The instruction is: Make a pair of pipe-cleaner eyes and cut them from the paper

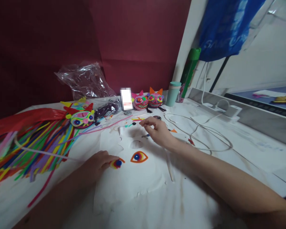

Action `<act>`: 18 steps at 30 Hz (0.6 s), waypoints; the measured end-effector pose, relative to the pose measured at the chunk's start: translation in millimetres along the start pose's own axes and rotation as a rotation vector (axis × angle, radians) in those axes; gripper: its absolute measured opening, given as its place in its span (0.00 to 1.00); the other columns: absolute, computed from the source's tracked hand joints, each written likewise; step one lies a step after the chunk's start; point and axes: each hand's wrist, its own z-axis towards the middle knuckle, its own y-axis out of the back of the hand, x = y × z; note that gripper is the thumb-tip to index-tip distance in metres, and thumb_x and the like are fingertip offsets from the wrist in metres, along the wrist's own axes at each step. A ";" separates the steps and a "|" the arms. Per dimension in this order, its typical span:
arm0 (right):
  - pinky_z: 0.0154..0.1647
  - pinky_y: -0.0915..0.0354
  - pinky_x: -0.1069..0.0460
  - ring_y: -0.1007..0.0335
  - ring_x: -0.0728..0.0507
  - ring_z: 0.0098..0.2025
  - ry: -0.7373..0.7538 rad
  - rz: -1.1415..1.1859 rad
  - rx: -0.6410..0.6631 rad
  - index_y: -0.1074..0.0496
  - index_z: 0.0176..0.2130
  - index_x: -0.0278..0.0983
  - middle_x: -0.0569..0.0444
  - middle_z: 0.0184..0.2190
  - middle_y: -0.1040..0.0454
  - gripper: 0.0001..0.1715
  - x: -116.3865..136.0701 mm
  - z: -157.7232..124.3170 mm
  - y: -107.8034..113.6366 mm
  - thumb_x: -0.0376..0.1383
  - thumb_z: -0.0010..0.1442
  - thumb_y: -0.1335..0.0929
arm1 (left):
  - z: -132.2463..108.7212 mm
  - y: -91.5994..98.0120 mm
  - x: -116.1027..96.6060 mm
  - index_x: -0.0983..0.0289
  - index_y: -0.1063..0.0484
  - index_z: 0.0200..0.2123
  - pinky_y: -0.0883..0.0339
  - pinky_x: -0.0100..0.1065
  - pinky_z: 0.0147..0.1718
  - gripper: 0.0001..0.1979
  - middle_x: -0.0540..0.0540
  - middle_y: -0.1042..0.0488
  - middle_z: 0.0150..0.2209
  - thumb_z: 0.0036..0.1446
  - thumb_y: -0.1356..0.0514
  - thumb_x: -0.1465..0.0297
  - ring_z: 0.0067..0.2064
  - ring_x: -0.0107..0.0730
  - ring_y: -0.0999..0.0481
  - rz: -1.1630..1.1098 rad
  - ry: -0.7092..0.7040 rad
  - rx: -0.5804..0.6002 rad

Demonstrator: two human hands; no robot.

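My left hand point(98, 162) rests on the white table point(228, 165) with its fingers curled, pinching a small red, yellow and blue clay eye piece point(117, 163). Just right of it lies a second eye piece point(139, 156), orange-rimmed with a blue centre, on a white sheet point(133, 181). My right hand point(157, 129) reaches farther back over the sheet, fingertips drawn together above small scraps; whether anything is between them is too small to tell. A thin pale stick point(169, 167) lies beside my right forearm.
Many coloured strips point(35, 143) are spread at the left, with a colourful clay tiger head point(82, 117) on them. Two pink tiger heads point(147, 100), a teal cup point(173, 93), a crumpled plastic bag point(85, 79) and a white cable point(205, 133) lie farther back.
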 end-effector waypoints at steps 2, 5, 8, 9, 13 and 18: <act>0.34 0.36 0.53 0.29 0.46 0.37 0.007 -0.013 0.037 0.26 0.35 0.35 0.51 0.34 0.24 0.13 0.5 0.0 -1.3 0.28 0.54 0.38 | -0.1 0.2 0.5 0.53 0.29 0.49 0.39 0.32 0.37 0.18 0.52 0.32 0.33 0.62 0.54 0.68 0.36 0.33 0.31 0.007 -0.005 -0.006; 0.34 0.36 0.53 0.30 0.46 0.38 -0.004 -0.022 0.077 0.26 0.35 0.34 0.50 0.36 0.25 0.13 -0.1 0.0 -2.4 0.27 0.54 0.39 | -0.4 3.3 -3.9 0.53 0.28 0.49 0.39 0.30 0.35 0.18 0.51 0.32 0.31 0.62 0.54 0.67 0.34 0.32 0.31 0.027 0.012 0.001; 0.37 0.35 0.53 0.29 0.47 0.37 -0.004 -0.054 0.195 0.26 0.34 0.33 0.50 0.36 0.24 0.15 -3.3 -0.7 -2.2 0.24 0.53 0.39 | -0.2 5.8 -8.8 0.54 0.28 0.48 0.38 0.31 0.35 0.18 0.51 0.32 0.31 0.62 0.54 0.67 0.35 0.32 0.31 0.022 0.025 0.014; 0.37 0.35 0.54 0.29 0.48 0.36 0.016 -0.077 0.299 0.25 0.33 0.34 0.51 0.35 0.24 0.16 -4.2 -1.2 -1.4 0.23 0.53 0.39 | 0.1 6.0 -9.7 0.54 0.27 0.48 0.38 0.31 0.36 0.18 0.52 0.32 0.32 0.62 0.54 0.66 0.35 0.32 0.30 0.014 0.022 0.011; 0.42 0.39 0.51 0.30 0.47 0.36 0.208 -0.338 0.760 0.23 0.30 0.37 0.54 0.31 0.24 0.15 0.2 -4.0 5.0 0.22 0.52 0.36 | 1.0 6.1 -11.3 0.55 0.27 0.47 0.38 0.32 0.36 0.18 0.52 0.31 0.31 0.62 0.53 0.67 0.35 0.32 0.31 0.003 0.020 -0.003; 0.43 0.45 0.48 0.32 0.43 0.41 0.323 -0.637 0.908 0.23 0.30 0.38 0.51 0.34 0.24 0.13 15.7 -9.1 6.5 0.24 0.55 0.34 | 0.5 7.7 -13.2 0.54 0.27 0.48 0.38 0.32 0.36 0.18 0.52 0.32 0.32 0.62 0.53 0.68 0.35 0.33 0.31 0.003 0.042 0.015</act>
